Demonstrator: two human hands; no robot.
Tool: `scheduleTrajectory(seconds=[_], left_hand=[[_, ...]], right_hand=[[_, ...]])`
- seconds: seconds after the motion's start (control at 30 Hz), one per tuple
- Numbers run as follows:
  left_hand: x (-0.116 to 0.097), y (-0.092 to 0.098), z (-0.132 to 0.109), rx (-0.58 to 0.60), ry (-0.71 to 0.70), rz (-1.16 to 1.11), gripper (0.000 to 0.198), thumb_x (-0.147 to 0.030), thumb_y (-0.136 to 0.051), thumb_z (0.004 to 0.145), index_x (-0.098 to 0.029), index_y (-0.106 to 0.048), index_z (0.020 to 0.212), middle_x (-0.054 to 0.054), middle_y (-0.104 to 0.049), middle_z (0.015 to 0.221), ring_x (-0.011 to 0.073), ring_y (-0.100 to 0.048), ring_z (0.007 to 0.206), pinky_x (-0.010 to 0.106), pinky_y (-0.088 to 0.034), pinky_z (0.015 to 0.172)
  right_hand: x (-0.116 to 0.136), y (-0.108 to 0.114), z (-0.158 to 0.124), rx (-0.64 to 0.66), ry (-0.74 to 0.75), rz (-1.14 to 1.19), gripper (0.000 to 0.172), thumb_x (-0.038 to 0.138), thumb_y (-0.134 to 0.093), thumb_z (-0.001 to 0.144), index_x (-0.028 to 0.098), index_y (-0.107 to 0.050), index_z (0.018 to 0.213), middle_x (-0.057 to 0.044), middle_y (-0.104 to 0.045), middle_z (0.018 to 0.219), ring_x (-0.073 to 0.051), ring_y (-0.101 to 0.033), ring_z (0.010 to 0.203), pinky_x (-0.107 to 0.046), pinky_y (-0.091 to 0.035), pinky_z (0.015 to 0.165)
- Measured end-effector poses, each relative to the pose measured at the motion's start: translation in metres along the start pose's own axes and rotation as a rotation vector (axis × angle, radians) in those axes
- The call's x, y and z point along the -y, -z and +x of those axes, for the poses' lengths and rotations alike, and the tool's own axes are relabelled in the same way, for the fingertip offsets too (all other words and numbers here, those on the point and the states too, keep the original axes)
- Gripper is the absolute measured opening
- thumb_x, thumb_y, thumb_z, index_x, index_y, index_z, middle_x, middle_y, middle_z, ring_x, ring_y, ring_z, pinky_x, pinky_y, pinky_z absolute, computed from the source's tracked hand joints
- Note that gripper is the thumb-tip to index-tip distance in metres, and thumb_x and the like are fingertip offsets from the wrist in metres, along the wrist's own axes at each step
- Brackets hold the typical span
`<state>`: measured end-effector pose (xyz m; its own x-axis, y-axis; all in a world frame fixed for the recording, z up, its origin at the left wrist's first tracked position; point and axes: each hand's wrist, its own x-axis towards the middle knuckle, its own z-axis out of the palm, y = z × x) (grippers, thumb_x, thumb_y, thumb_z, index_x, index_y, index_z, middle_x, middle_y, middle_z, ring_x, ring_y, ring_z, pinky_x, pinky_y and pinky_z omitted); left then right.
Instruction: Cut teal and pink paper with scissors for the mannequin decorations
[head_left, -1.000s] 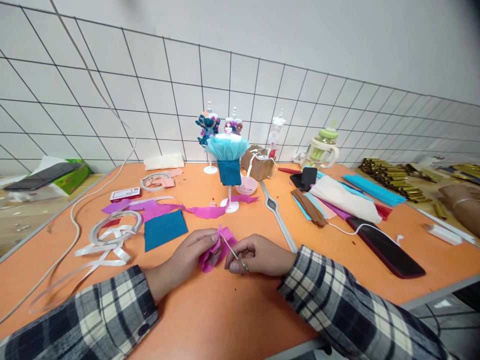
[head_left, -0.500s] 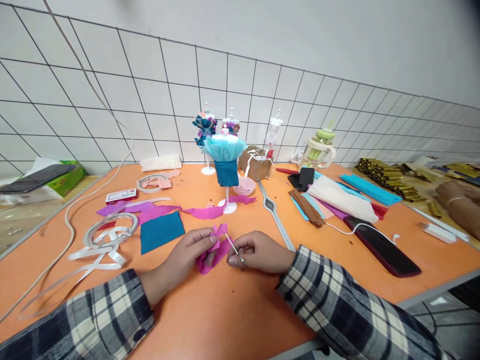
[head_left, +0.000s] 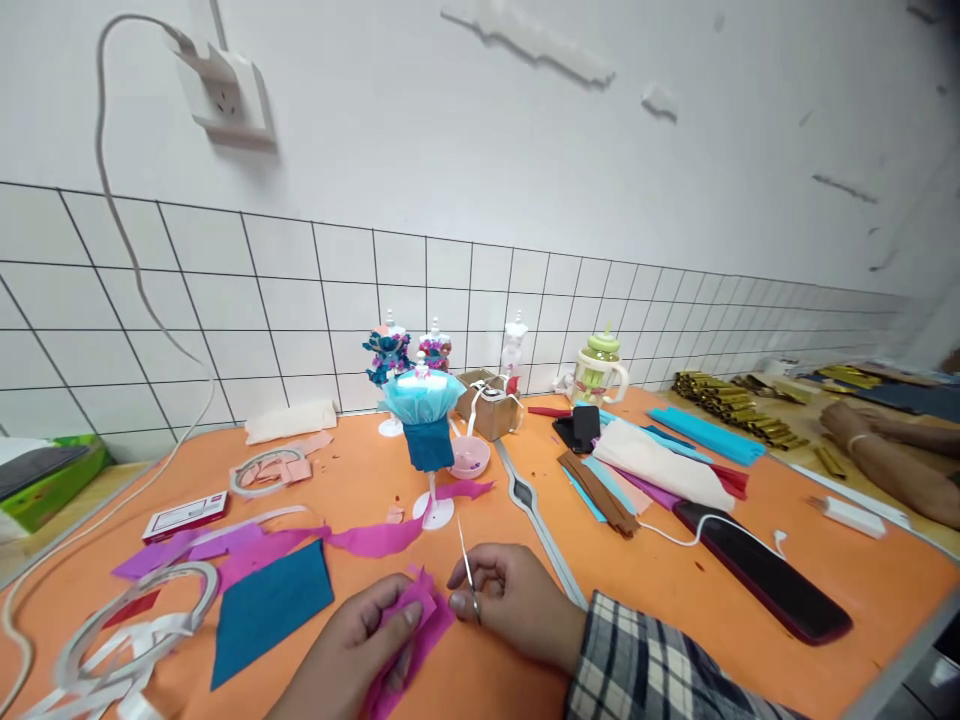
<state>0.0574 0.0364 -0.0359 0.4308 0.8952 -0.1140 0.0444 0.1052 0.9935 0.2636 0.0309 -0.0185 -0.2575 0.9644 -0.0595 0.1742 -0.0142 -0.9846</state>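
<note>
Close to the table's front edge, my left hand (head_left: 375, 630) pinches folded magenta crepe paper (head_left: 421, 612) between thumb and fingers. Part of the paper hangs below and is hidden by the hand. My right hand (head_left: 517, 600), just to its right, is closed on slim metal scissors (head_left: 466, 565); their thin tip points up and away, apart from the paper. Beyond my hands stands a small white dress form wearing a light blue ruffle and a dark teal piece (head_left: 429, 446). A magenta strip (head_left: 379, 537) lies by its round base (head_left: 439, 514).
Left on the orange table lie a teal sheet (head_left: 274, 612), a roll of white tape (head_left: 214, 590) and a small box (head_left: 185, 516). A pink bowl (head_left: 471, 458), cardboard box (head_left: 491, 415) and green-lidded bottle (head_left: 600, 370) stand behind. Rightward are paper rolls and a black-and-maroon device (head_left: 765, 572). Another person's arm (head_left: 892, 460) shows far right.
My view has tilted up, so the scene sits lower. The scissors' tip has come away from the magenta paper and now points upward. Both hands keep their hold.
</note>
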Motion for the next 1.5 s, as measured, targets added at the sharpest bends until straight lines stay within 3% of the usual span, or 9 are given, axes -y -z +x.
scheduleTrajectory(seconds=[0.2, 0.33, 0.43, 0.87, 1.1, 1.2, 1.3, 1.4, 1.5], left_hand=[[-0.010, 0.015, -0.007, -0.318, -0.508, 0.518, 0.021, -0.039, -0.066, 0.091, -0.023, -0.063, 0.078, -0.001, -0.066, 0.071, 0.0168, -0.064, 0.064, 0.022, -0.051, 0.058], [-0.030, 0.019, -0.014, -0.182, -1.081, 1.026, 0.021, -0.015, -0.051, 0.097, -0.024, -0.068, 0.090, 0.000, -0.075, 0.079, 0.0146, -0.067, 0.065, 0.021, -0.048, 0.058], [-0.036, 0.016, -0.017, -0.167, -1.218, 1.246, 0.029, -0.011, -0.043, 0.101, -0.023, -0.069, 0.097, 0.001, -0.078, 0.081, 0.0158, -0.062, 0.060, 0.027, -0.043, 0.055], [-0.035, 0.021, -0.012, -0.224, -1.200, 1.422, 0.023, -0.008, -0.045, 0.100, -0.017, -0.066, 0.103, 0.004, -0.079, 0.087, 0.0191, -0.063, 0.069, 0.032, -0.044, 0.063], [-0.035, 0.052, -0.004, -0.372, -0.965, 1.592, 0.044, -0.004, -0.055, 0.084, -0.027, -0.068, 0.120, 0.009, -0.077, 0.114, 0.0319, -0.067, 0.106, 0.054, -0.038, 0.103], [-0.030, 0.047, -0.013, -0.137, -0.795, 1.360, 0.086, -0.007, -0.053, 0.076, -0.026, -0.034, 0.157, 0.016, -0.048, 0.158, 0.0398, -0.044, 0.142, 0.064, -0.027, 0.116], [-0.028, 0.038, -0.024, 0.193, -0.732, 1.069, 0.089, -0.012, -0.045, 0.086, -0.026, -0.005, 0.164, 0.015, -0.021, 0.172, 0.0383, -0.023, 0.155, 0.062, -0.031, 0.118], [-0.028, 0.028, -0.026, 0.285, -0.692, 0.959, 0.075, -0.022, -0.052, 0.095, -0.030, -0.016, 0.161, 0.015, -0.032, 0.168, 0.0375, -0.025, 0.154, 0.061, -0.031, 0.119], [-0.028, 0.019, -0.021, 0.351, -0.687, 0.860, 0.056, -0.027, -0.064, 0.092, -0.027, -0.042, 0.144, 0.013, -0.064, 0.140, 0.0317, -0.058, 0.130, 0.059, -0.030, 0.120]], right_hand=[[0.006, 0.002, -0.002, 0.051, -0.048, 0.104, 0.048, 0.055, -0.084, 0.067, 0.014, -0.065, 0.082, 0.000, -0.063, 0.064, -0.010, -0.056, 0.058, -0.022, -0.042, 0.058], [0.007, -0.001, -0.006, 0.228, -0.111, 0.277, 0.066, 0.076, -0.075, 0.067, 0.017, -0.055, 0.088, -0.002, -0.068, 0.077, -0.004, -0.046, 0.043, -0.017, -0.031, 0.039], [0.007, -0.007, -0.009, 0.253, -0.195, 0.389, 0.069, 0.075, -0.079, 0.062, 0.019, -0.051, 0.091, 0.001, -0.064, 0.079, -0.006, -0.054, 0.046, -0.014, -0.029, 0.034], [0.018, 0.002, -0.008, 0.006, -0.192, 0.392, 0.063, 0.046, -0.094, 0.053, 0.020, -0.047, 0.085, 0.007, -0.060, 0.066, -0.008, -0.054, 0.048, -0.021, -0.052, 0.041], [0.013, 0.011, 0.000, -0.014, -0.111, 0.222, 0.057, 0.044, -0.093, 0.054, 0.020, -0.049, 0.081, 0.003, -0.063, 0.071, -0.009, -0.054, 0.053, -0.018, -0.041, 0.041], [0.010, 0.010, -0.002, 0.034, -0.002, 0.113, 0.045, 0.037, -0.089, 0.060, 0.019, -0.052, 0.079, 0.002, -0.064, 0.075, -0.008, -0.054, 0.057, -0.019, -0.041, 0.050], [0.007, 0.008, -0.008, 0.158, 0.168, -0.085, 0.026, 0.027, -0.081, 0.070, 0.018, -0.060, 0.082, 0.003, -0.065, 0.073, -0.006, -0.044, 0.052, -0.020, -0.035, 0.050], [0.007, 0.006, -0.015, 0.243, 0.357, -0.218, 0.018, 0.027, -0.079, 0.074, 0.018, -0.065, 0.081, 0.003, -0.065, 0.071, -0.008, -0.046, 0.056, -0.020, -0.036, 0.054], [0.008, 0.003, -0.018, 0.290, 0.450, -0.223, 0.015, 0.028, -0.078, 0.077, 0.017, -0.068, 0.081, 0.001, -0.066, 0.072, -0.010, -0.052, 0.061, -0.021, -0.040, 0.059]])
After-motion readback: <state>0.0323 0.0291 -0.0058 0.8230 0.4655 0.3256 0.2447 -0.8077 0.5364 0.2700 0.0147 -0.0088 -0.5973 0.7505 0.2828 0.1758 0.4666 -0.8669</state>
